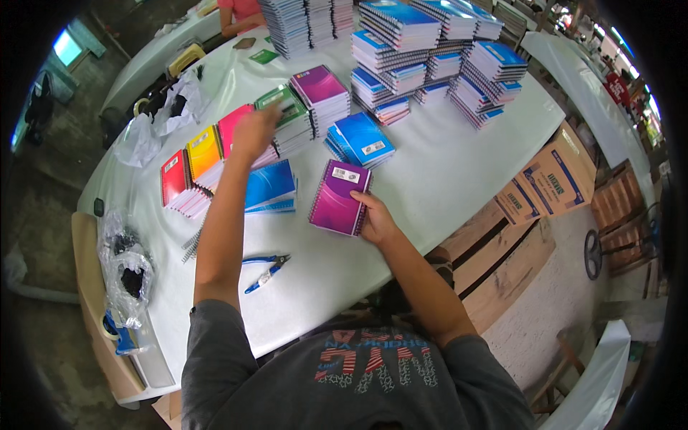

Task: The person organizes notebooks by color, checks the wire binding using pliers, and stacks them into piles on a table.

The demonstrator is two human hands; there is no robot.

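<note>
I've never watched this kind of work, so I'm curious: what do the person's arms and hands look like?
The left hand, blurred, and right hand show no gloves. The forearms are bare, with no watch or bracelet visible. Short, plain dark grey sleeves end above them.

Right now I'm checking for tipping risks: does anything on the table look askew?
Yes, mildly: at the back right, the rightmost stack of blue-covered spiral notebooks looks uneven, its bundles jutting past one another, though lens bending may exaggerate that. I see nothing spilled.

Bright table [430, 204], dark warped edges
</note>
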